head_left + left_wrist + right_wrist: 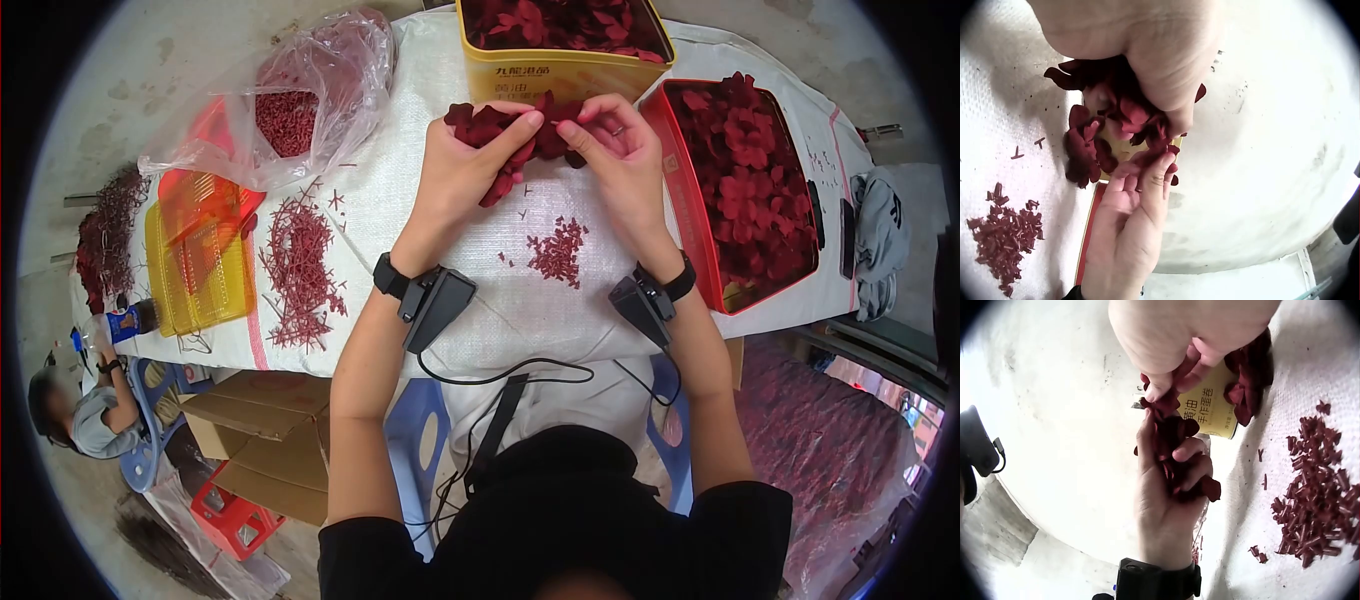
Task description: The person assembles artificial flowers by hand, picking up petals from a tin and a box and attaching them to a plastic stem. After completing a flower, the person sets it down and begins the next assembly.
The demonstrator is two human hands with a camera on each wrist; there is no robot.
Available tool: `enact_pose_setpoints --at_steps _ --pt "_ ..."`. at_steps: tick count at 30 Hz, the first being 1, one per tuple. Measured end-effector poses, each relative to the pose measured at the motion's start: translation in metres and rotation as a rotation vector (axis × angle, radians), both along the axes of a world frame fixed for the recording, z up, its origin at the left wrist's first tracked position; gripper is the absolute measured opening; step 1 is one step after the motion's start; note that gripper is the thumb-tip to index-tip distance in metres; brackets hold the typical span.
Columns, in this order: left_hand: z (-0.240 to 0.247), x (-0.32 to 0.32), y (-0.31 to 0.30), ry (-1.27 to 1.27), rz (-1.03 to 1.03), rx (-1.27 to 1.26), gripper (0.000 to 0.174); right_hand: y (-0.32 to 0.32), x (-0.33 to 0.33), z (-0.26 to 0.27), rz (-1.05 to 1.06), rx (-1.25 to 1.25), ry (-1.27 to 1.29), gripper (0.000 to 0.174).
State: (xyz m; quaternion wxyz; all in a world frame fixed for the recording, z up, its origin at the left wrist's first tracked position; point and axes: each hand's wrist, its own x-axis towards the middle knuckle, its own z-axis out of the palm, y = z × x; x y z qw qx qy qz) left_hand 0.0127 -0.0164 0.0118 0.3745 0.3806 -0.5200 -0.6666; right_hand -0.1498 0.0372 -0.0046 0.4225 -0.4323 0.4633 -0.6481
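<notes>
My left hand (455, 180) holds a bunch of dark red artificial flowers (478, 125) in its curled fingers, with its thumb along the top. Opposite it, my right hand (628, 165) pinches a red flower at the bunch's edge between thumb and forefinger. In the right wrist view, petals (1175, 434) spill out around the left fingers, and the two hands' fingertips meet at one flower. The left wrist view has the flowers (1085, 150) hanging below the left palm. Under the hands, a small heap of short red plastic bits (558, 252) lies on the white woven sheet (450, 325).
A yellow tin (560, 75) of red flowers stands beyond the hands; a red tin (690, 215) of them stands right. Leftward lie thin red stems (300, 265), a plastic bag (350, 90) of red bits and a yellow basket (205, 290). Another person (85, 410) sits far left.
</notes>
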Motion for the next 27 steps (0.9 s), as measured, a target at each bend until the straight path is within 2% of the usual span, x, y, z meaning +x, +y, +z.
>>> enact_pose_setpoints --at_steps 11,16,27 --pt "-0.0026 0.0010 -0.0002 -0.046 -0.019 -0.120 0.023 0.0028 0.0058 0.0068 0.035 -0.064 0.083 0.016" --pt "-0.0001 -0.0001 0.0005 -0.011 -0.007 -0.063 0.025 0.0028 0.0052 0.0039 -0.023 -0.080 0.206 0.012" --pt "0.0013 0.0005 0.0006 0.013 -0.012 -0.003 0.024 0.0030 0.0031 0.0053 0.013 -0.065 0.154 0.013"
